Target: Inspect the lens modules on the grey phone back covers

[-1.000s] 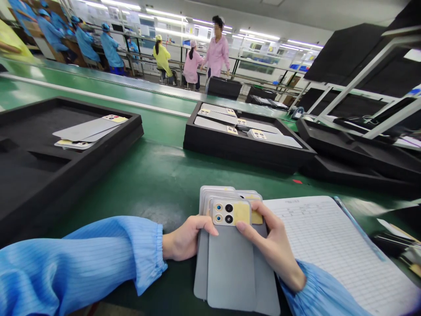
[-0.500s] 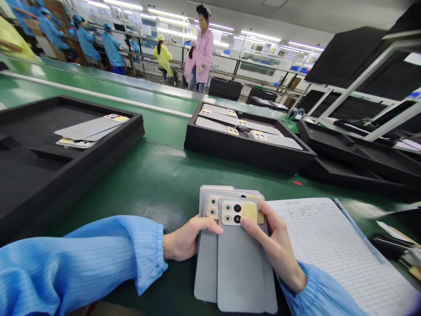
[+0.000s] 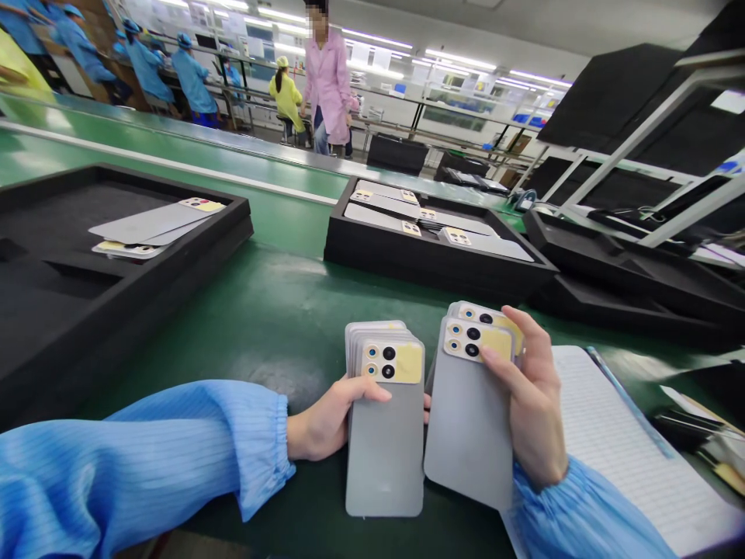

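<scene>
My left hand (image 3: 343, 407) is closed around a stack of grey phone back covers (image 3: 385, 442), its thumb lying across the top one below the camera block. Each visible camera block has round lens rings and a yellow patch. To the right, my right hand (image 3: 532, 388) grips a smaller bunch of the same phone back covers (image 3: 471, 419), tilted, with thumb and fingers at the camera end. The two bunches are held apart, side by side above the green bench. How many covers each hand holds cannot be counted.
A black foam tray (image 3: 203, 256) at left holds a few covers. Another black tray (image 3: 431, 268) ahead holds several stacks of covers. More black trays (image 3: 634, 287) lie at right, near a lined notebook (image 3: 617, 435). Co-workers sit and stand beyond the green bench (image 3: 273, 310).
The fanned stack has been split. My right hand has moved right and up with some covers, while my left hand keeps the others nearly in place. A person in pink has moved left.
</scene>
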`<state>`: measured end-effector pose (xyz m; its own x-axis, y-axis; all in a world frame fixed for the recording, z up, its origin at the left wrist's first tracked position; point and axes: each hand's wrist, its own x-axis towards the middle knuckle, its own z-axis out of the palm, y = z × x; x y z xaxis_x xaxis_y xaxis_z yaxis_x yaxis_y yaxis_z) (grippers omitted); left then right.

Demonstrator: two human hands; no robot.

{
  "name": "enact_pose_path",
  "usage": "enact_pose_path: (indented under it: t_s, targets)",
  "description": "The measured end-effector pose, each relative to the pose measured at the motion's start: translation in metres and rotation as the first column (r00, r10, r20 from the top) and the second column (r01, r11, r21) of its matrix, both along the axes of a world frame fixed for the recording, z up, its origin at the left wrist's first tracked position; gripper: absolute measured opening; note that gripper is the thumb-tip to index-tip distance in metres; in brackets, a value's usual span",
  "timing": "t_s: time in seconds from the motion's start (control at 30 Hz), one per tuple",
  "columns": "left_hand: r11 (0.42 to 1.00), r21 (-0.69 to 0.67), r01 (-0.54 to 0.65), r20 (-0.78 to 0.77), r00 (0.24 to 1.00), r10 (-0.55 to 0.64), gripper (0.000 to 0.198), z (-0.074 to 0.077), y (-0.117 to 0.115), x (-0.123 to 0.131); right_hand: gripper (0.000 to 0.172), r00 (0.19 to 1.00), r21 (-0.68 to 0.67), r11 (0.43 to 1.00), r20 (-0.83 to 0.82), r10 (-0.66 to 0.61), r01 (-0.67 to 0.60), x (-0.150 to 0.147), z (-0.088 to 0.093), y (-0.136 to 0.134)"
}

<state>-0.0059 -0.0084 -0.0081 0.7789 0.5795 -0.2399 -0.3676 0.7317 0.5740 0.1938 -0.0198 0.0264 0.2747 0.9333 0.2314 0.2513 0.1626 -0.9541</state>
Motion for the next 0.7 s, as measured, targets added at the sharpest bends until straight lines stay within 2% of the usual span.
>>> enact_pose_path:
  t_s: [0.07, 0.13, 0.27, 0.37, 0.5, 0.6, 0.7]
  targets:
    - [1.000, -0.003, 0.003, -0.020, 1.000, -0.003, 0.041, -0.001, 0.000, 0.000, 0.043, 0.998, -0.037, 0.999, -0.048, -0.033, 0.032, 0.000, 0.000, 0.001]
    - [1.000, -0.022, 0.021, -0.038, 0.999, -0.021, 0.041, -0.001, -0.001, -0.001, 0.039, 0.995, -0.052, 0.996, -0.074, -0.070, 0.066, 0.000, 0.002, 0.003]
    - [0.998, -0.062, 0.022, -0.036, 0.999, -0.025, 0.040, 0.001, -0.002, 0.000, 0.024, 0.992, 0.045, 0.992, -0.044, -0.115, 0.117, 0.001, 0.004, 0.006]
    - [0.998, -0.055, -0.002, -0.016, 1.000, 0.001, 0.037, 0.003, -0.003, 0.001, 0.012, 0.995, 0.086, 0.991, 0.012, -0.100, 0.099, 0.003, 0.001, 0.007]
    - [0.999, -0.043, -0.007, 0.004, 1.000, 0.007, 0.035, 0.004, -0.004, 0.001, 0.014, 0.995, 0.004, 0.999, 0.091, 0.039, -0.039, -0.002, -0.008, 0.004]
    - [0.998, -0.055, -0.006, 0.021, 1.000, 0.007, 0.035, 0.003, -0.003, 0.000, 0.016, 0.979, -0.090, 0.979, 0.077, 0.189, -0.182, -0.011, -0.015, 0.000]
    - [0.998, -0.061, -0.006, 0.019, 1.000, 0.007, 0.035, 0.003, -0.003, 0.000, 0.017, 0.967, -0.136, 0.960, 0.044, 0.251, -0.243, -0.017, -0.019, -0.004]
